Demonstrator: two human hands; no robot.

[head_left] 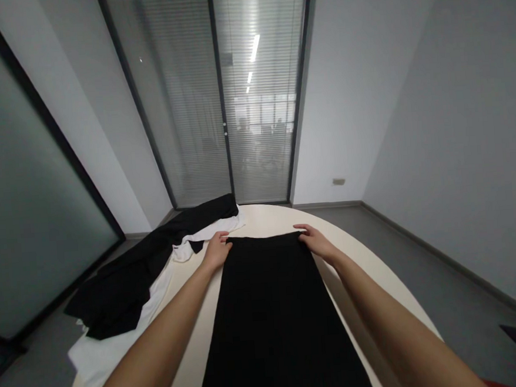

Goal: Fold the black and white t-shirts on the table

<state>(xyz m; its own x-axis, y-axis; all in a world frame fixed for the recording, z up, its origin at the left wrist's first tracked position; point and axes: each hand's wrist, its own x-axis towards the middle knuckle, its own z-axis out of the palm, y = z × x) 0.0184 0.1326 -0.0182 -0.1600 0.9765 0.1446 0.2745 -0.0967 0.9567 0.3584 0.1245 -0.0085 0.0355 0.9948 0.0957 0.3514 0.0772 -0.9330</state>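
"Head view, then: what's hard to make out?"

"The near edge of the black cloth point(278, 316) is cut off at the bottom of the frame, and the undersides of its held corners are hidden. Behind the glass door point(257, 117), upper centre, everything is blurred by blinds."

"And how does the cloth look?"

"Plain, smooth and flat, lying on the pale table point(378, 273) from the centre down to the bottom edge. At left, a rumpled dark garment point(127, 279) lies over white cloth point(101, 358)."

"What about the grip?"

"The left hand point(218, 249) has fingers and thumb together on the far left corner. The right hand point(317, 241) is closed on the far right corner, one finger stretched out above the edge. Both hands are near the centre of the frame."
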